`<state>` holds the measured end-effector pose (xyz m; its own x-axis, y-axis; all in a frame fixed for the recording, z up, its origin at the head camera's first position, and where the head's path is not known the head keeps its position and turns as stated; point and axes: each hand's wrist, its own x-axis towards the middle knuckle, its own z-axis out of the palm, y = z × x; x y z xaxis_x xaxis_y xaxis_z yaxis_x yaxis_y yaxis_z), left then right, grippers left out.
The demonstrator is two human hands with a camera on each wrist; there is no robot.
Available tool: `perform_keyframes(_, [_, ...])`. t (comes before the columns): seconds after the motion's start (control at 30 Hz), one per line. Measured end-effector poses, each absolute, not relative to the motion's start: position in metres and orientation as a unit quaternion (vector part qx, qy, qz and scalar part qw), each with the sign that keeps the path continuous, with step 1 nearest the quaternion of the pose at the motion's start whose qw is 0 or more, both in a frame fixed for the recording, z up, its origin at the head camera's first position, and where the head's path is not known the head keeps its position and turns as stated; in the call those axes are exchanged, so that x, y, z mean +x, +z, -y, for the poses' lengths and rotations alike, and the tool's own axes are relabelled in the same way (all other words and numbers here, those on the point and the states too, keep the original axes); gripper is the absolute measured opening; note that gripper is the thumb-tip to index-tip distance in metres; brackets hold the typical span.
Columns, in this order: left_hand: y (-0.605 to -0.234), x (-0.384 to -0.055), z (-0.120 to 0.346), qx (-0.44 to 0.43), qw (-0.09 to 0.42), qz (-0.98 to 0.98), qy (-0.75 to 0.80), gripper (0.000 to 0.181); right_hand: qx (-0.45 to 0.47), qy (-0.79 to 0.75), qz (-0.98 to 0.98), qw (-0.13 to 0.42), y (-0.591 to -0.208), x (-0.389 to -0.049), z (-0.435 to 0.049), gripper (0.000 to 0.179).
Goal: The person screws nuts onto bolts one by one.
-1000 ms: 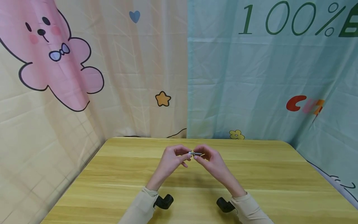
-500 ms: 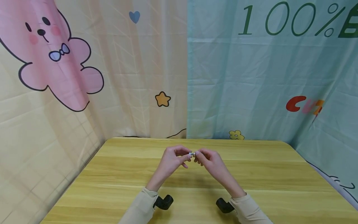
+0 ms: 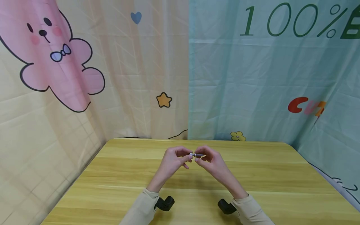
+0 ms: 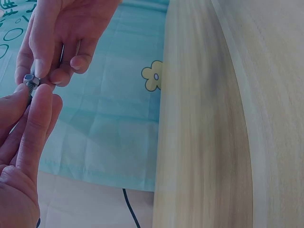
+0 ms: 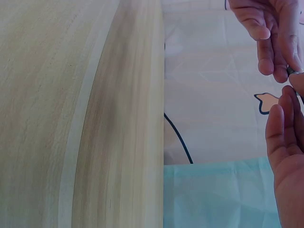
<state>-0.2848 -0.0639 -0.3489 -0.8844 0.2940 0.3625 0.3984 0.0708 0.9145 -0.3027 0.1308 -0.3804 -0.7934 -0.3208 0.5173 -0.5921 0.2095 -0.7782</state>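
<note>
A small metal bolt (image 3: 199, 155) lies nearly level between the hands above the table. My left hand (image 3: 174, 159) pinches its left end between thumb and forefinger. A hex nut (image 4: 31, 80) sits on the thread, just beyond the left fingertips in the left wrist view. From the other side, my right hand (image 3: 211, 160) has its thumb and forefinger curled round the nut, with the bolt's shaft showing between them. The right wrist view catches both hands at its right edge, where the bolt is mostly hidden by fingers.
A light wooden table (image 3: 135, 178) spreads beneath the hands. Behind it hang a cream curtain (image 3: 135, 78) and a blue-green curtain (image 3: 239, 78) with printed figures. Dark wrist mounts (image 3: 165, 203) stick out at both cuffs.
The right thumb and forefinger closed over the bolt half a second ago and have spread back, showing the shaft again. The left hand has stayed in place.
</note>
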Motion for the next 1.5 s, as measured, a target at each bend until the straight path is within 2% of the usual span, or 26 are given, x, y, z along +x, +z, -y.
perform_keyframes(0.4, [-0.347, -0.2861, 0.065, -0.239, 0.04, 0.733, -0.636, 0.009, 0.274, 0.559, 0.775, 0.102, -0.3764, -0.3006, -0.1314, 0.017])
perform_keyframes(0.63, [-0.3479, -0.2866, 0.0631, -0.24, 0.038, 0.735, -0.633, 0.009, 0.241, 0.545, 0.796, 0.104, -0.377, -0.3025, -0.1299, 0.023])
perform_keyframes(0.73, [-0.3477, -0.2864, 0.0629, -0.24, 0.039, 0.734, -0.634, 0.009, 0.226, 0.551, 0.797, 0.101, -0.3756, -0.3014, -0.1285, 0.019])
perform_keyframes(1.1, [-0.3463, -0.2849, 0.0638, -0.246, 0.041, 0.729, -0.638, 0.01, 0.298, 0.551, 0.768, 0.13, -0.3775, -0.3007, -0.1302, 0.016])
perform_keyframes(1.37, [-0.3479, -0.2828, 0.064, -0.247, 0.04, 0.732, -0.633, 0.008, 0.264, 0.556, 0.78, 0.107, -0.3796, -0.2998, -0.1312, 0.013])
perform_keyframes(1.5, [-0.3476, -0.2825, 0.0634, -0.246, 0.037, 0.733, -0.633, 0.009, 0.244, 0.547, 0.794, 0.105, -0.3792, -0.3, -0.1308, 0.019])
